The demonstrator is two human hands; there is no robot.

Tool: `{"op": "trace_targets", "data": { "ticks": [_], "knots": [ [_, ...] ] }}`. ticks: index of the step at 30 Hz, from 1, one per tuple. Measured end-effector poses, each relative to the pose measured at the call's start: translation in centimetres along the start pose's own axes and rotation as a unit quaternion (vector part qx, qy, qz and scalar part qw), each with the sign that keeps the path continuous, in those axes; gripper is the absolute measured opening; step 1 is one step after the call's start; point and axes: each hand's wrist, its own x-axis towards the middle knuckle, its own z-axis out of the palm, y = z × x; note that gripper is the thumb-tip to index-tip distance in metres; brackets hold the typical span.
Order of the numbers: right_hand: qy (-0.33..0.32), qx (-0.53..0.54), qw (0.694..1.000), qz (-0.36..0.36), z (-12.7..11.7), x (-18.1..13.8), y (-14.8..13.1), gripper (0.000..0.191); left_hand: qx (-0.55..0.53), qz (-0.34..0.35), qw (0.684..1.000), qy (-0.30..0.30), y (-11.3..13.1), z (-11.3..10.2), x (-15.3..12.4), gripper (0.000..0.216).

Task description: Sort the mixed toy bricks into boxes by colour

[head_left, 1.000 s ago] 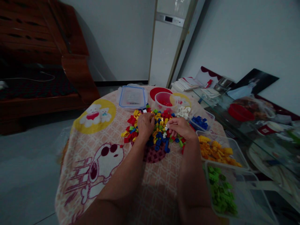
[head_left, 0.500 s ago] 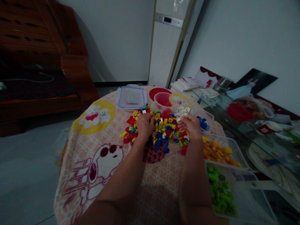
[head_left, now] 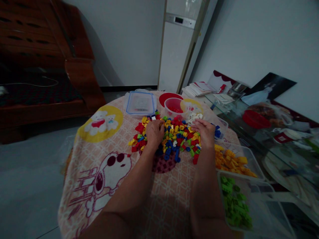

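Note:
A heap of small toy building bricks (head_left: pixel 178 137) in red, yellow, blue, green and white lies in the middle of the cloth-covered table. My left hand (head_left: pixel 155 132) is at the heap's left part, its fingers curled down among the bricks; whatever they pinch is hidden. Over the right edge of the heap, my right hand (head_left: pixel 204 132) has its fingers stretched out and a little apart, with no brick visible in them. Just beyond those fingertips are white bricks (head_left: pixel 195 117). Blue bricks (head_left: pixel 217 131) sit in a clear container right of this hand.
A clear bowl (head_left: pixel 173 111) holding red bricks stands behind the heap, near a blue-rimmed lidded box (head_left: pixel 141 103). On the right are a tub of yellow bricks (head_left: pixel 231 161) and a tub of green bricks (head_left: pixel 235 202). A cluttered glass table (head_left: pixel 239 121) adjoins the right side.
My right hand has shifted slightly, its fingers lifting and spreading a little near the white bricks. My left hand stays in almost the same place on the heap.

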Motion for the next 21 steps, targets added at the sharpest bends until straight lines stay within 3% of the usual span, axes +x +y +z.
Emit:
{"op": "trace_targets", "data": {
  "ticks": [3,6,9,15,21],
  "knots": [
    [-0.13,-0.107,0.984,0.056,0.1,-1.0,-1.2,0.019,0.003,-0.002,1.0,-0.001,0.1,-0.1,0.0,0.024],
    [-0.247,-0.216,0.94,0.091,0.6,-1.8,-2.1,0.015,0.001,-0.002,1.0,-0.001,0.1,0.0,0.1,0.024],
    [-0.322,-0.29,0.894,0.114,1.5,-2.6,-2.7,0.009,0.0,-0.004,1.0,0.001,0.0,0.1,0.1,0.025],
    [-0.396,-0.355,0.838,0.121,3.3,-3.3,-2.2,0.02,0.003,-0.006,1.0,0.0,0.2,0.0,0.0,0.025],
    [-0.408,-0.404,0.813,0.098,4.3,-3.4,-1.3,0.022,0.013,-0.013,1.0,-0.014,0.5,-0.3,0.0,0.025]
  ]
}}
